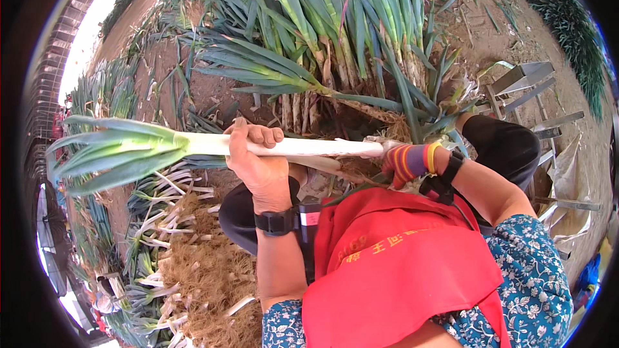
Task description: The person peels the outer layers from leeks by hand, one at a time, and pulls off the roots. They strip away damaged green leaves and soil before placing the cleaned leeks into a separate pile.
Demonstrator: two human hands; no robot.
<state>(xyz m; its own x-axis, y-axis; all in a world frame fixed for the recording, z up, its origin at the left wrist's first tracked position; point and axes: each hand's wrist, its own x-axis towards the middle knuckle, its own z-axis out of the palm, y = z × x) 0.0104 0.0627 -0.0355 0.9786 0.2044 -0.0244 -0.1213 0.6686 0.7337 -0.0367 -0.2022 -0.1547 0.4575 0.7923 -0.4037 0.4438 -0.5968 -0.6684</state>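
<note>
A long leek [303, 147] with a white shaft and fanned green leaves lies sideways in front of me, leaves to the left. My left hand [256, 161] is bare and wraps round its white shaft, just right of where the leaves spread. At the other end, my right hand [412, 162] wears a striped purple and orange glove. Its fingers are closed at the root end, though the fingertips are partly hidden. Below the shaft hangs a pale strip of outer layer [322, 164], close to the right hand.
Unpeeled leeks [335, 19] stand in a dense bunch beyond my hands, one tilted leftward. Trimmed leeks [151, 232] with brown, hairy roots [206, 264] are piled on the left. On the right stands a metal frame [525, 80]. A red apron [400, 258] covers my lap.
</note>
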